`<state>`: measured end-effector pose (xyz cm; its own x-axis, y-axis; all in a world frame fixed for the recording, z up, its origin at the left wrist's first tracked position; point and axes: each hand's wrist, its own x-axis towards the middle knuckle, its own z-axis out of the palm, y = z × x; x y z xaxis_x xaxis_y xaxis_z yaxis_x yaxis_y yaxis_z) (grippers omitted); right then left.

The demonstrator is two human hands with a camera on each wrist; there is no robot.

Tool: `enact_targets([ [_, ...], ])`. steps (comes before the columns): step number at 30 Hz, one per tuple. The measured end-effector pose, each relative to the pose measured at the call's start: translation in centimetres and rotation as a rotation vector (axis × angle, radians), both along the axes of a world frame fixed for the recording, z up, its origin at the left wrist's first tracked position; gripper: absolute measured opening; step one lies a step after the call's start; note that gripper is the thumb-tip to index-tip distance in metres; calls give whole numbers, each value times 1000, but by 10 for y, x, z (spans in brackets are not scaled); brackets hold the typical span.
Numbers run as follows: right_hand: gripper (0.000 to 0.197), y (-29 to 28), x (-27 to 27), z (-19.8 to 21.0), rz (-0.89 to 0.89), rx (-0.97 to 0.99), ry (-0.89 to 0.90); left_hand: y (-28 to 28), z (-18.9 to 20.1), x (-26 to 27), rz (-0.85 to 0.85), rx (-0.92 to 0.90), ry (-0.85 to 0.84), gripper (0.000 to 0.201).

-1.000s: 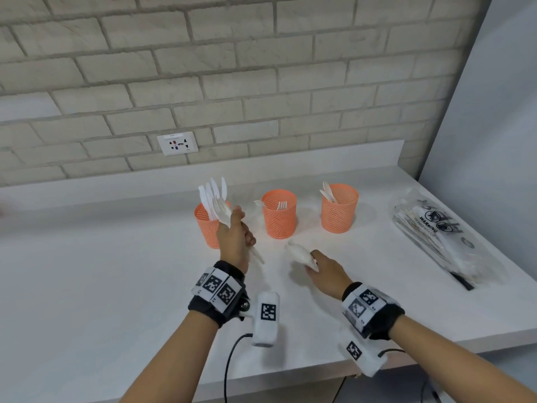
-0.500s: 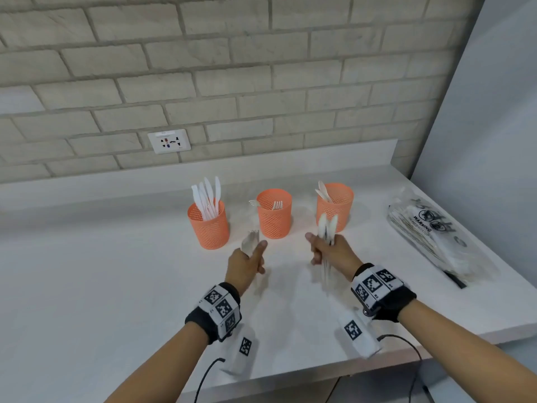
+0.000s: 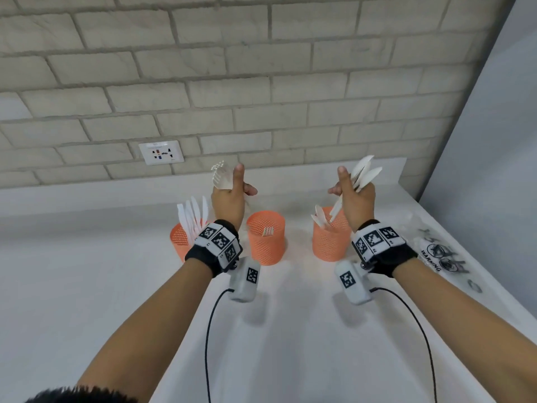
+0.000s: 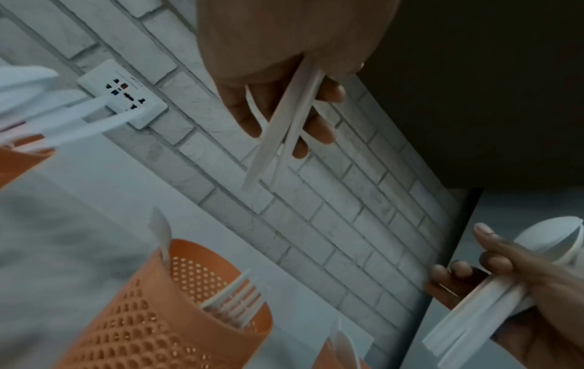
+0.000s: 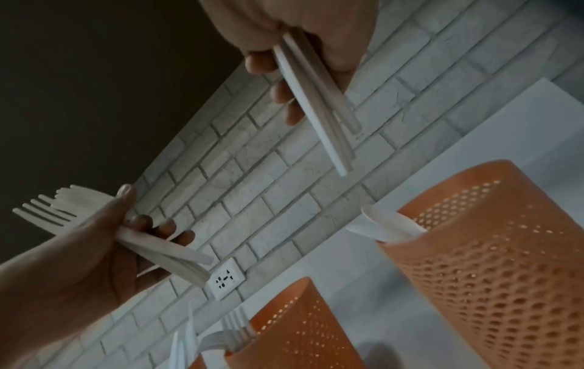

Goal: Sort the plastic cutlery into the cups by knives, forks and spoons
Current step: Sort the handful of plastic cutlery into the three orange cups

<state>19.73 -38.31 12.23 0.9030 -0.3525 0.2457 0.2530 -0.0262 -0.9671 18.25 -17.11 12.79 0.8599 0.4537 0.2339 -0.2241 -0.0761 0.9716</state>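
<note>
Head view: we now have both hands up mid-frame, off counter. Left hand (image 3: 229,196) grips forks (image 3: 222,177) above middle cup (image 3: 266,241); right hand (image 3: 356,199) grips spoons (image 3: 364,173) above right cup (image 3: 329,242).
Left wrist: fork handles (image 4: 284,124) clamped, top centre.
Right wrist: spoon handles (image 5: 316,104) clamped too. Drop-in looks next.

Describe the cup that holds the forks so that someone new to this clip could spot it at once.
Three orange mesh cups stand in a row on the white counter below the brick wall. The fork cup is the middle one, between the raised wrists. Only fork tines show just above its rim, whereas tall white pieces stick out of its neighbours.
</note>
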Motion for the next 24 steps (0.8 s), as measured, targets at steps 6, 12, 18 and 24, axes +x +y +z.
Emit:
enact_targets([
  [6,35,-8,32,-31,-42,-187,71,-13,-30,28,40,119,126,48],
  [12,34,-16,55,-72,-23,-410,189,-15,-69,37,84,501,361,65],
  [18,27,-13,52,-83,-30,-396,267,-21,-76,36,69,429,221,25],
  [24,59,-16,44,-88,36,-604,60,-28,-82,29,28,626,105,35],
])
